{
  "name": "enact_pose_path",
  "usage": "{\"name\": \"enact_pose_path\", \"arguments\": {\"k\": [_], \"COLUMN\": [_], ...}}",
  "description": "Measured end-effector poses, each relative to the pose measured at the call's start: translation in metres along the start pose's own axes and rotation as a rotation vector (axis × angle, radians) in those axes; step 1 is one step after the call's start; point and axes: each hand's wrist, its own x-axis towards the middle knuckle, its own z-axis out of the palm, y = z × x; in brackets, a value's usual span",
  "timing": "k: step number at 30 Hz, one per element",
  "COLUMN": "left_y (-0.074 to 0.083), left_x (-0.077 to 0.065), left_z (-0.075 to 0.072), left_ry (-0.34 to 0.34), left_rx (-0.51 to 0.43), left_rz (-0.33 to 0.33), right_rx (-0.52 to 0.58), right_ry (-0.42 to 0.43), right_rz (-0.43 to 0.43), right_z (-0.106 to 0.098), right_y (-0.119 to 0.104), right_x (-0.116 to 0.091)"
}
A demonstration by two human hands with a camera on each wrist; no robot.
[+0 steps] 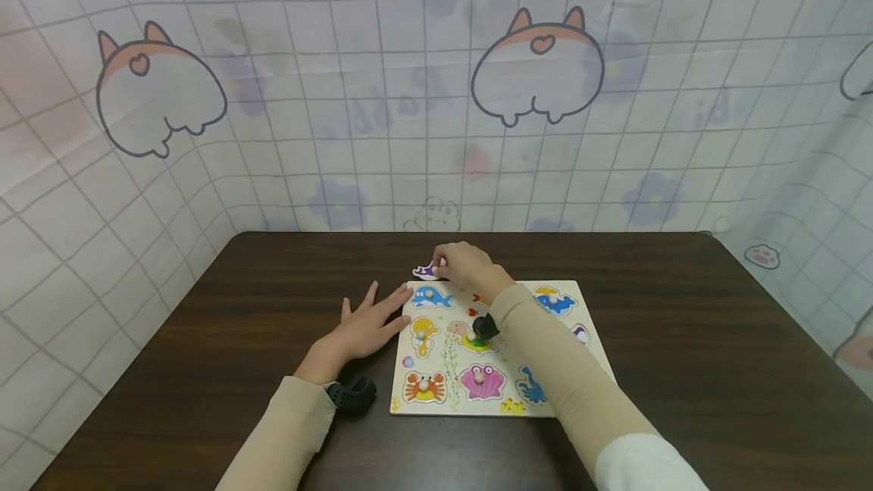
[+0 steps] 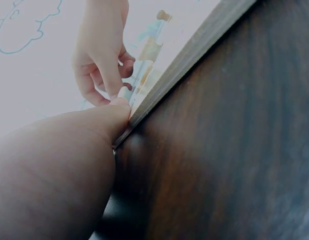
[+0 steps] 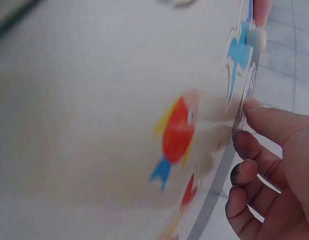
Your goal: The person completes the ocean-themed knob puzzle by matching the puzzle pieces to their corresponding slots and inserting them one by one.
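A white wooden peg puzzle board [image 1: 436, 409] with sea-animal pieces lies on the table. Just past its far edge, my right hand [image 1: 467, 265] pinches a purple-and-white puzzle piece [image 1: 424, 272] between thumb and fingers. In the right wrist view, the board hides most of that piece. My left hand [image 1: 364, 328] rests at the board's left edge, fingers spread and fingertips touching it. Set in the board are a blue whale piece [image 1: 431, 297], an orange crab piece [image 1: 424, 387] and a pink shell piece [image 1: 483, 382]. My right forearm covers part of the board's middle and right.
The dark wooden table [image 1: 204, 370] extends around the board on both sides. Behind it hangs a white gridded cloth [image 1: 423, 135] printed with cartoon animals, which also runs along both sides. Black straps circle both wrists, the left wrist strap [image 1: 353, 394] being near the board.
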Motion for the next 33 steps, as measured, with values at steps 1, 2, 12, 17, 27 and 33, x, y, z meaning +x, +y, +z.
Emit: {"name": "enact_pose_path", "arguments": {"k": [1, 2, 12, 17, 27, 33], "left_y": [0.000, 0.000, 0.003, 0.003, 0.002, 0.002], "left_x": [0.000, -0.001, -0.002, -0.002, -0.002, -0.002], "left_z": [0.000, -0.001, -0.002, -0.002, 0.000, 0.000], "left_ry": [-0.003, -0.004, -0.016, -0.012, -0.007, -0.007], "left_rx": [-0.004, -0.005, -0.008, -0.008, -0.006, -0.018], "left_rz": [-0.001, 0.000, -0.005, -0.006, -0.008, 0.008], "right_rx": [0.004, 0.008, 0.066, 0.099, 0.090, 0.095], "right_ry": [-0.001, -0.002, 0.049, 0.069, 0.138, 0.144], "right_rz": [0.001, -0.001, -0.059, -0.085, -0.112, -0.126], "right_z": [-0.001, -0.003, -0.021, -0.030, -0.042, -0.044], "right_y": [0.001, 0.001, 0.011, 0.018, 0.029, 0.041], "right_x": [-0.001, -0.002, -0.015, -0.029, -0.058, -0.079]}}
